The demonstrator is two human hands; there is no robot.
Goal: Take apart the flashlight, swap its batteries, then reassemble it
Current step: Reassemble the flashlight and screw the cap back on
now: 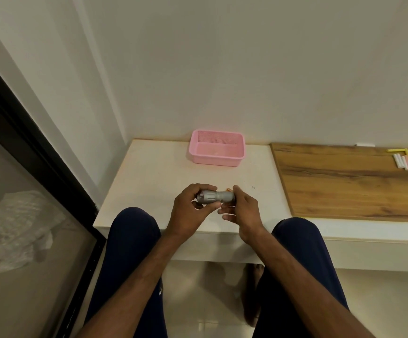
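A small grey flashlight point(216, 197) is held level above the front part of the white table point(149, 181). My left hand point(190, 208) grips its wider head end on the left. My right hand point(243, 211) holds the narrower tail end on the right. A small orange object point(229, 189) peeks out on the table just behind the flashlight's tail, mostly hidden by my right fingers. No loose battery is plainly visible.
An empty pink plastic basket point(217, 148) stands at the back of the white table. A wooden board point(349, 181) lies to the right with several chalk sticks point(404, 161) at its far end. My knees are under the table's front edge. A glass door is on the left.
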